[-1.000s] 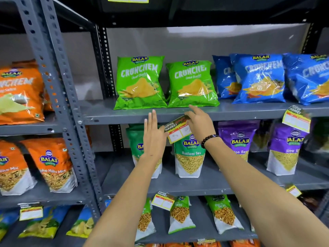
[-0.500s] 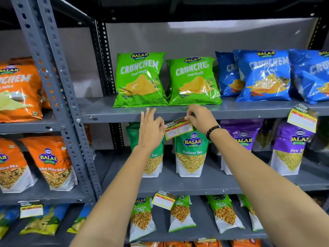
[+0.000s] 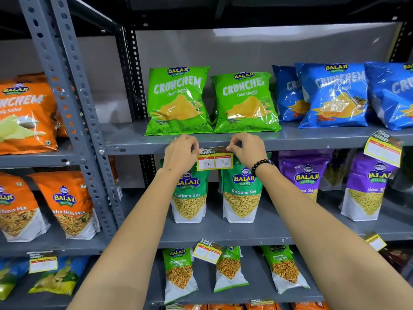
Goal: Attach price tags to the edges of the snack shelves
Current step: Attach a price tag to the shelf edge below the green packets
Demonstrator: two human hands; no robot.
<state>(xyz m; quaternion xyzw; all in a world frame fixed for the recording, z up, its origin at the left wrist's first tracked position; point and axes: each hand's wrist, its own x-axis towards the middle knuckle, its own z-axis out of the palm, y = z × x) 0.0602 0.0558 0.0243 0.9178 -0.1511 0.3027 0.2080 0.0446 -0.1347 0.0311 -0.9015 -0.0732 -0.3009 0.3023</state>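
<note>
Centre frame: left hand (image 3: 181, 153) and right hand (image 3: 248, 151) pinch tag (image 3: 215, 161) corners | on shelf edge (image 3: 138, 148) | tip: level it, press top strip flat.

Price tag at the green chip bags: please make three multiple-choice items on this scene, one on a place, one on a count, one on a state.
1. Where is the price tag that the hands hold?
A. on the shelf edge under the green chip bags
B. on the floor
C. on a blue bag

2. How many green chip bags stand on that shelf?
A. two
B. five
C. none

3. How is the tag held?
A. by the left hand and the right hand, one at each top corner
B. by one hand only
C. by no hand

Answers: 1 A, the tag sits against the grey edge below those bags. 2 A, two green bags stand side by side. 3 A, fingers of both hands pinch its upper corners.
</note>
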